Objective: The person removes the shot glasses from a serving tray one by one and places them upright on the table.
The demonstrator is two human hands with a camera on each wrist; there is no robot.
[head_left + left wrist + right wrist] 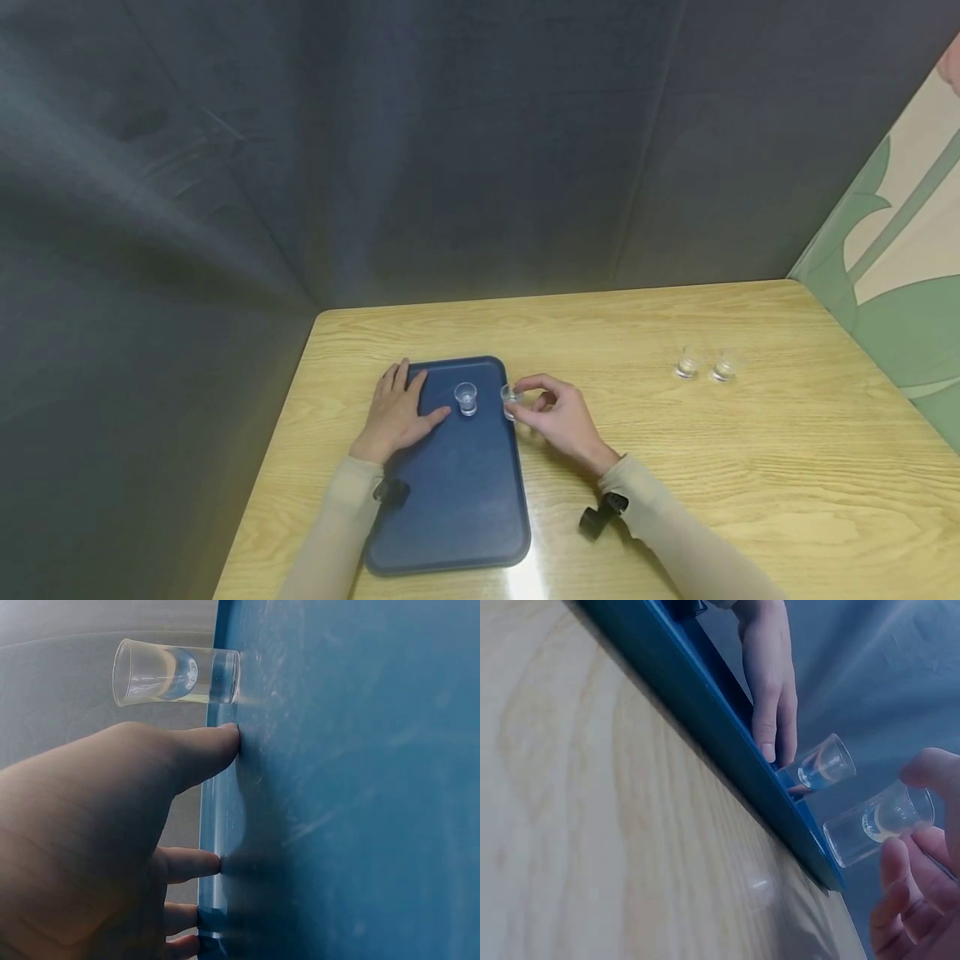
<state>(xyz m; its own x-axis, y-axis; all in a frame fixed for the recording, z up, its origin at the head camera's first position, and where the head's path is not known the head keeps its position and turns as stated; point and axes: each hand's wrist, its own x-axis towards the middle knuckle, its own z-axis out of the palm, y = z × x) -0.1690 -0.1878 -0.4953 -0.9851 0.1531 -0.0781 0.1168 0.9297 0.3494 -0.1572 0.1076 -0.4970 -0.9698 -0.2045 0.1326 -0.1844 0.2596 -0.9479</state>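
Note:
My right hand (561, 417) pinches a small clear shot glass (877, 823) near its rim, between thumb and fingers. In the head view that glass overlaps the right edge of the blue tray (457, 492). A second shot glass (466, 398) stands upright on the tray, toward its far end. My left hand (396, 417) lies spread at the tray's left side, fingers straight. Its thumb (214, 746) touches the tray surface close beside the standing glass, as the left wrist view shows.
Two more shot glasses, one on the left (686, 363) and one on the right (723, 367), stand side by side on the wooden table (750, 475). A dark curtain (480, 150) hangs behind and left of the table. A patterned panel (907, 250) borders the right.

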